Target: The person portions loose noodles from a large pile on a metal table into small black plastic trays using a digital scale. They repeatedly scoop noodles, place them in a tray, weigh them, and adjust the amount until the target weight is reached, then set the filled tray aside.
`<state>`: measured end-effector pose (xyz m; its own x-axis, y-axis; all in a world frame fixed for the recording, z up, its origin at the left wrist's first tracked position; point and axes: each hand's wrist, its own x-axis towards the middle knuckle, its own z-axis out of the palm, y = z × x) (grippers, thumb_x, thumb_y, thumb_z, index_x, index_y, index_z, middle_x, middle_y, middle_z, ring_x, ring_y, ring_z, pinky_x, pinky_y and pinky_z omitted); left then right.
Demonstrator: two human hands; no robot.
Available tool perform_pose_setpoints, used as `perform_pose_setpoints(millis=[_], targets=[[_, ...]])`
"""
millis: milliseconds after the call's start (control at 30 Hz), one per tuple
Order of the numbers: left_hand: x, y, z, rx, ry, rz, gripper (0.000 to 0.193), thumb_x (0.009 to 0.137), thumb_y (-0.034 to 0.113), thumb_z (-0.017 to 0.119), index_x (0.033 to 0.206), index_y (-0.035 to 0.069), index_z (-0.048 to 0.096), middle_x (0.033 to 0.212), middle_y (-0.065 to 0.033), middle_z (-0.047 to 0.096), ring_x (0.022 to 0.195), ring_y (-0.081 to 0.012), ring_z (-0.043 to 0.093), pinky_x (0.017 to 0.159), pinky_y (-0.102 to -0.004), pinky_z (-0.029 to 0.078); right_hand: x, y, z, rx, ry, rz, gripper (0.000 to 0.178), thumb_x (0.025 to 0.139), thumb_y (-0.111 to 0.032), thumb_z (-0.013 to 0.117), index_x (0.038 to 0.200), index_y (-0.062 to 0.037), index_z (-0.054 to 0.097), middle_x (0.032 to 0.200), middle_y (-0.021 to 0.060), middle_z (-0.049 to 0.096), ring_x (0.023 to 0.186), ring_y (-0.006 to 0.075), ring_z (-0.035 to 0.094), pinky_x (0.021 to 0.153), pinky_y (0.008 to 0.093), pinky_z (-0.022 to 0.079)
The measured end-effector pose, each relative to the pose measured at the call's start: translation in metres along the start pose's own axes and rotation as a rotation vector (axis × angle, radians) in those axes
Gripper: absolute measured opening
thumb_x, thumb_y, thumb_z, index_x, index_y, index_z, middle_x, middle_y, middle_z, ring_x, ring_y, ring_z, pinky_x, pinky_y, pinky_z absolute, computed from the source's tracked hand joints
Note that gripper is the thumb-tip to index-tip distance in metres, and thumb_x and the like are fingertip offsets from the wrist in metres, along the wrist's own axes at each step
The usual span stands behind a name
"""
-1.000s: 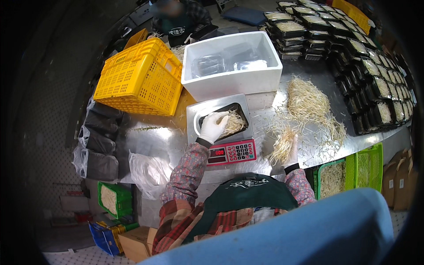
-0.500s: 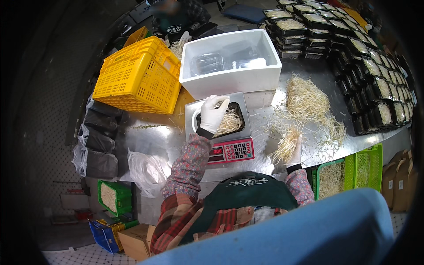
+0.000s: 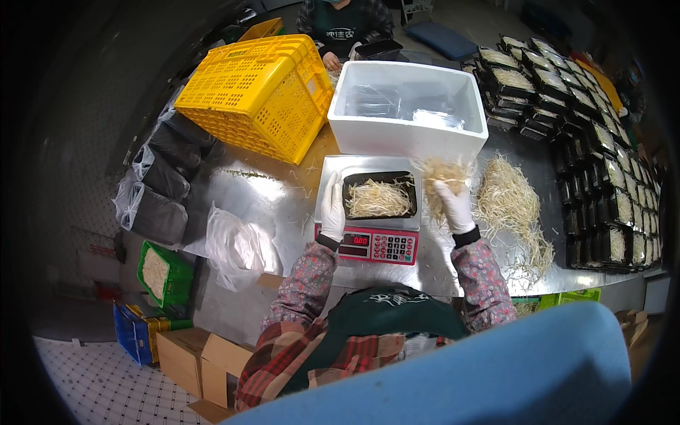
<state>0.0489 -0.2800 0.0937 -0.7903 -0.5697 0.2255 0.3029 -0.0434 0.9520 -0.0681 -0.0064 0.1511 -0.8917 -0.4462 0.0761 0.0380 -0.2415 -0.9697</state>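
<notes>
A black tray (image 3: pixel 409 185) of bean sprouts (image 3: pixel 377 199) sits on the metal plate (image 3: pixel 333 166) of a red digital scale (image 3: pixel 394 246) in front of me. My left hand (image 3: pixel 332 210), in a white glove, is open, with its fingers stretched out along the tray's left side. To the right of the tray, my right hand (image 3: pixel 457 210), gloved too, closes on a bunch of bean sprouts (image 3: pixel 440 177), slightly blurred, at the plate's right edge. A loose heap of bean sprouts (image 3: pixel 506 195) lies on the metal table just beyond that hand.
Behind the scale stands a white foam box (image 3: pixel 407 139) holding clear packs. A yellow crate (image 3: pixel 244 92) is at its left. Stacked sprout packs (image 3: pixel 591 170) line the right side. A plastic bag (image 3: pixel 241 251) lies at the front left. A co-worker (image 3: pixel 345 25) is across the table.
My left hand has come down from above the tray to its left side. My right hand has carried its sprouts from the table's front up beside the tray. The view has shifted.
</notes>
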Motion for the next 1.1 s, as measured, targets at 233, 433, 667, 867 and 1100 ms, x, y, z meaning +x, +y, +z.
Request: perform_pose_setpoints(millis=[233,433,667,867,1100], targets=[[0.003,0.005,0.019,0.379,-0.131,0.135,0.054,0.106,0.03,0.04,0.15,-0.001,0.033,0.152,-0.0175,0.04,0.142,-0.0302,0.036,0.118,-0.0371,0.026,0.038,0.02,0.094,-1.345,-0.514,-0.412,0.104,0.068,-0.073,0.069,0.144,-0.0065,0.043,0.131,0.016,0.055,0.126,0.0348,0.048,0.103,0.0481,0.04],[0.001,0.006,0.019,1.003,-0.308,0.352,0.05,0.093,0.019,0.052,0.139,0.0,0.05,0.141,-0.0172,0.052,0.137,-0.0392,0.04,0.114,-0.0424,0.034,0.029,0.065,0.097,-1.488,-0.547,-0.463,0.117,0.068,-0.074,0.068,0.15,-0.0005,0.029,0.148,0.0232,0.038,0.138,0.0398,0.036,0.111,0.056,0.03],[0.004,0.012,0.017,0.83,-0.321,0.296,0.057,0.093,0.017,0.057,0.145,0.001,0.043,0.146,-0.0218,0.046,0.139,-0.037,0.039,0.115,-0.0407,0.032,0.048,0.035,0.067,-0.87,-0.667,-0.246,0.12,0.068,-0.056,0.082,0.155,-0.0022,0.02,0.15,0.0263,0.037,0.139,0.0432,0.035,0.115,0.0474,0.029],[0.028,0.03,-0.007,0.893,-0.164,0.242,0.091,0.084,0.038,0.073,0.148,-0.008,0.028,0.153,-0.0285,0.031,0.143,-0.0406,0.03,0.119,-0.0421,0.025,0.045,-0.016,0.007,-1.002,-0.428,-0.233,0.111,0.067,-0.039,0.087,0.155,-0.0092,0.026,0.152,0.0273,0.034,0.139,0.04,0.037,0.115,0.0424,0.032],[0.014,0.035,0.041,1.216,-0.822,0.374,0.089,0.085,0.057,0.064,0.146,-0.001,0.037,0.143,-0.0234,0.045,0.13,-0.0413,0.044,0.111,-0.0479,0.034,0.041,-0.001,0.013,-1.456,-0.479,-0.086,0.055,0.073,-0.032,0.078,0.122,-0.0107,0.065,0.107,0.0194,0.066,0.101,0.0347,0.064,0.088,0.0443,0.051]])
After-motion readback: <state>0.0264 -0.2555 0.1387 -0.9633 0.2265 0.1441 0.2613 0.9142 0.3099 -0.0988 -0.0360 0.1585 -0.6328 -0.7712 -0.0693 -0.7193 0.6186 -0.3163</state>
